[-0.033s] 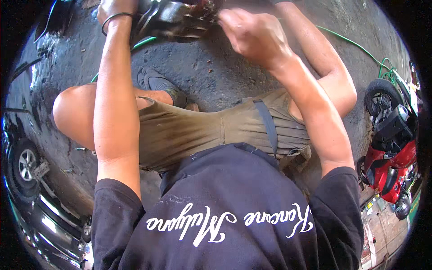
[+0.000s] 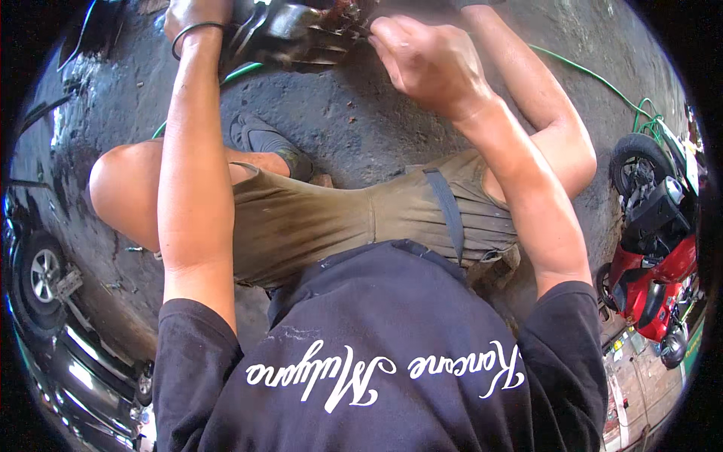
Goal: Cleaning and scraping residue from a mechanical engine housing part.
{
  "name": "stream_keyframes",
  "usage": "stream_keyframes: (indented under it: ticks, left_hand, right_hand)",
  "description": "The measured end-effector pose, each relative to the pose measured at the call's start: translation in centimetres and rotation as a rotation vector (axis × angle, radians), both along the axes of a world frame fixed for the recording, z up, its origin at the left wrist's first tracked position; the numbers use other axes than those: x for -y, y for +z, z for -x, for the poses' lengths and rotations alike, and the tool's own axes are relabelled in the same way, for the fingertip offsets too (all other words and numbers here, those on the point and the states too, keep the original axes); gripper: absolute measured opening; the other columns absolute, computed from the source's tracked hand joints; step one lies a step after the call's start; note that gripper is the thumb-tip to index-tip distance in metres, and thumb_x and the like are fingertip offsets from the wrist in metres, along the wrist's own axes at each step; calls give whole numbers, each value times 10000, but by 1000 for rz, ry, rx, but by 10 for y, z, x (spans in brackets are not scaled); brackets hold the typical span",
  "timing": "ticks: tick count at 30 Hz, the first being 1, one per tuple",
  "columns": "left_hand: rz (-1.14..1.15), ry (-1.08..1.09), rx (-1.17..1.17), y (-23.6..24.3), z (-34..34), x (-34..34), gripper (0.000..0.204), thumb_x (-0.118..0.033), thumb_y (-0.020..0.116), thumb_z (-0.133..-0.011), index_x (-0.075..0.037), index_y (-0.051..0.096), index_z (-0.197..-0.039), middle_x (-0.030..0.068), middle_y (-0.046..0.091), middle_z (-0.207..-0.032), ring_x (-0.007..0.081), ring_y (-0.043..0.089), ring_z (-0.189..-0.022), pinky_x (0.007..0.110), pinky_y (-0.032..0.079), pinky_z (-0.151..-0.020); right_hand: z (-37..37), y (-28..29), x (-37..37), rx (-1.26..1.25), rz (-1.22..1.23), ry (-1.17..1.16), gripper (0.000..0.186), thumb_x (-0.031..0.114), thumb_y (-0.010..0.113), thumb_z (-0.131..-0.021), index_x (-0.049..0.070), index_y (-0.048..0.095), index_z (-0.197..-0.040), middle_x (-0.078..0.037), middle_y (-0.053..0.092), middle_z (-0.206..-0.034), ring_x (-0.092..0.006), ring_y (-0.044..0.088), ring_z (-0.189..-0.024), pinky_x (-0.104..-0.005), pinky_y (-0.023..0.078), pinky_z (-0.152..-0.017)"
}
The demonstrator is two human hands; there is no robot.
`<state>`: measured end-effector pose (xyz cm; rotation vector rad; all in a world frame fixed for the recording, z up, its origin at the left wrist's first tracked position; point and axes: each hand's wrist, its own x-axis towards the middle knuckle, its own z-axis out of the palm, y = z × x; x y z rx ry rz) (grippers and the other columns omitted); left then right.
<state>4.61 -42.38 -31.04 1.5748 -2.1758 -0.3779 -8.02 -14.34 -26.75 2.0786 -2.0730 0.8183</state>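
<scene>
At the top of the head view a glossy, dark finned part (image 2: 290,38), apparently metal, runs out of the frame. My left hand (image 2: 197,19), with a black band at its wrist, is at the part's left end, its fingers curled and mostly hidden at the edge. My right hand (image 2: 425,64) is closed in a pinch at the part's right end; whatever is between its fingertips is too blurred to name. My bare legs are bent on either side beneath my arms, and a dark sandal (image 2: 252,135) shows on one foot.
A dark, rough floor (image 2: 339,128) surrounds me. A green hose (image 2: 571,62) crosses it to a loose coil at the right. A black car (image 2: 41,279) stands at the far left, a red scooter (image 2: 655,260) at the far right, with boards (image 2: 640,392) below it.
My right hand has shifted very slightly to the right. My left arm and the surroundings look almost the same.
</scene>
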Motion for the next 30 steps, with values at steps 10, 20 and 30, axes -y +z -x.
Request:
stream_keyframes:
  ticks: [10, 20, 30]
  left_hand:
    - [-10, -14, -29, 8, 2, -6, 624, -626, 528, -879, -37, 733, -909, 245, 675, -989, 395, 648, -966, 446, 495, -843]
    - [-30, 40, -24, 19, 7, -11, 627, -646, 544, -855, -58, 740, -950, 235, 681, -1014, 383, 650, -1003, 441, 496, -873]
    - [-82, 25, -3, 14, 3, -14, 659, -679, 483, -861, -87, 725, -1021, 237, 670, -1053, 409, 637, -1023, 474, 493, -873]
  right_hand:
    - [-13, -4, 2, 60, 0, -143, 87, 167, 626, -865, 93, 583, -849, -99, 653, -753, -317, 645, -596, -398, 519, -499]
    - [-20, -3, 21, 117, 67, -222, 159, 185, 599, -885, 79, 555, -776, -126, 644, -700, -350, 645, -580, -443, 529, -503]
    - [-9, -6, 12, 235, -48, -141, 93, 130, 646, -885, 44, 610, -879, -142, 656, -806, -353, 637, -686, -405, 501, -562]
